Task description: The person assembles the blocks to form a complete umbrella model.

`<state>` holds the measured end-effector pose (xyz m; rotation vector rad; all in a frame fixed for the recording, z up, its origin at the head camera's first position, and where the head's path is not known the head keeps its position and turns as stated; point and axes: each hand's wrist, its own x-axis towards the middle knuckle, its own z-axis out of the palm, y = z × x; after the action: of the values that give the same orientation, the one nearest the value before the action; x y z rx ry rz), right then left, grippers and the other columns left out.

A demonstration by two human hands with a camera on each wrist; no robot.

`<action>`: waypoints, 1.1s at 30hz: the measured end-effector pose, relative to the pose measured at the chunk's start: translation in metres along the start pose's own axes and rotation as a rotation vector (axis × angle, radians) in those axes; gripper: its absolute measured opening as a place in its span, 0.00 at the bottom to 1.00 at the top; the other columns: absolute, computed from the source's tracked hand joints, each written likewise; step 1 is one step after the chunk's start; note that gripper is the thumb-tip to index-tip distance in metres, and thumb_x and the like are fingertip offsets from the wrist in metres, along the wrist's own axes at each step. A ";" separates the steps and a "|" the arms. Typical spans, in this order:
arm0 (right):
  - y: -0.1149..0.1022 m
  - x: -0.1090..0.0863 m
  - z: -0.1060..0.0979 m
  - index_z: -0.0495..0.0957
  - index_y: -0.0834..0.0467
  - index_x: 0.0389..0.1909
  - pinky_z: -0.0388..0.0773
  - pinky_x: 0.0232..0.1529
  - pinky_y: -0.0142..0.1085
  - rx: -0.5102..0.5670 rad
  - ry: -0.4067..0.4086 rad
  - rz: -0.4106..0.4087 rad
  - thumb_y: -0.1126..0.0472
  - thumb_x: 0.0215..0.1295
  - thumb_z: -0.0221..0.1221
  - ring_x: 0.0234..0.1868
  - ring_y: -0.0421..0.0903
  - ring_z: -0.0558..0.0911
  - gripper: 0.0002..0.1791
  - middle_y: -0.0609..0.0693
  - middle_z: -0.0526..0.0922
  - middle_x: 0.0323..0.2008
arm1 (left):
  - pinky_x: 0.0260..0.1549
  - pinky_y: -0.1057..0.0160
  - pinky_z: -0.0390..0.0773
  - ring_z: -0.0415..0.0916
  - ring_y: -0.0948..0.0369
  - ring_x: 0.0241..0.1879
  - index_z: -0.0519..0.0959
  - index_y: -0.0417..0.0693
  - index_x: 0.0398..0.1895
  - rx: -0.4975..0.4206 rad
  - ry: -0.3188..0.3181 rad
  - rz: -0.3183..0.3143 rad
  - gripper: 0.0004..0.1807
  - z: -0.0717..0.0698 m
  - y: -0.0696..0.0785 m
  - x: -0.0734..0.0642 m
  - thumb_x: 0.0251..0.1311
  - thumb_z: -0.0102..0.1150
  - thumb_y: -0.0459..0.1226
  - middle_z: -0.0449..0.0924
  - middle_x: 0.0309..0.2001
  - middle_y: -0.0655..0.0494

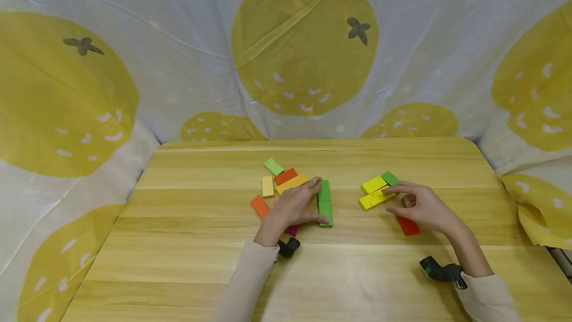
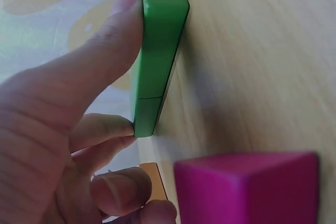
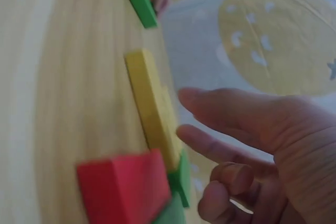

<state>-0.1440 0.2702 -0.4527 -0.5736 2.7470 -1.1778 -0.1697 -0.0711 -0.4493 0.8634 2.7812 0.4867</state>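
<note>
Two green blocks (image 1: 324,203) lie end to end in a row on the table. My left hand (image 1: 295,207) reaches over to them: the thumb touches the near block and the fingertips are at the far one, as the left wrist view also shows. Just under that hand is a magenta block (image 2: 247,190), partly covered in the head view. My right hand (image 1: 420,205) hovers by a yellow block (image 1: 374,200), thumb and index finger apart with nothing between them. In the right wrist view the index fingertip is close to that block; contact cannot be told.
Left of the left hand lie several loose blocks: light green (image 1: 273,166), red-orange (image 1: 286,176), yellow-orange (image 1: 292,183), pale yellow (image 1: 267,187) and orange (image 1: 260,206). Around the right hand are another yellow block (image 1: 373,185), a green block (image 1: 391,178) and a red block (image 1: 408,225).
</note>
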 end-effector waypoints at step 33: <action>0.012 -0.014 -0.029 0.81 0.54 0.60 0.66 0.23 0.30 -0.057 -0.194 0.055 0.60 0.51 0.79 0.22 0.35 0.66 0.32 0.54 0.76 0.53 | 0.58 0.50 0.83 0.70 0.50 0.74 0.63 0.46 0.80 -0.074 0.014 -0.039 0.54 0.003 -0.010 0.008 0.56 0.73 0.60 0.50 0.84 0.52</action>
<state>-0.1411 0.3025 -0.4422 -0.5810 2.6214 -0.9800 -0.1801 -0.0735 -0.4566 0.7913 2.7675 0.5864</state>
